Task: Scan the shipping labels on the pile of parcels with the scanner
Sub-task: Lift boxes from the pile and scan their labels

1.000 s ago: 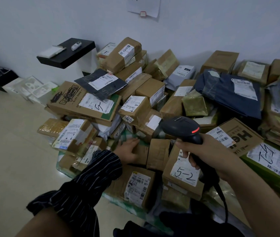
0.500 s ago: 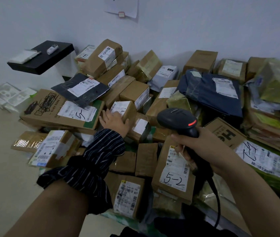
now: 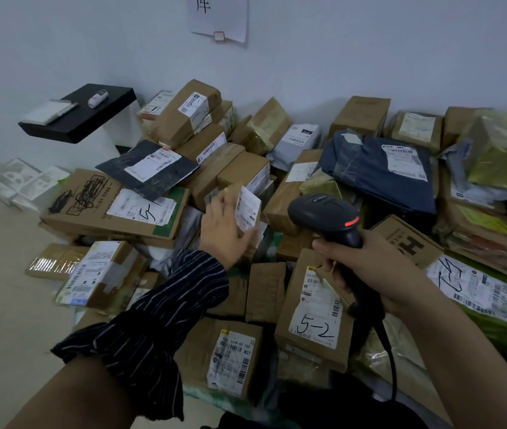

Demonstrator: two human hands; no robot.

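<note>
The rear wall (image 3: 369, 41) was plain and pale, and carried one white paper sheet (image 3: 219, 17) with a handwritten character at top centre and a small red-edged tag (image 3: 219, 36) on the sheet's lower edge. A black shelf (image 3: 91, 125) projected from the wall at the left and bore a white pad (image 3: 46, 112) and, apart from it, a small white cylindrical device (image 3: 98, 98). The floor (image 3: 7, 305) was smooth and beige, with flat white packs (image 3: 14, 184) lying by the wall at far left; lighting was dim and even.
</note>
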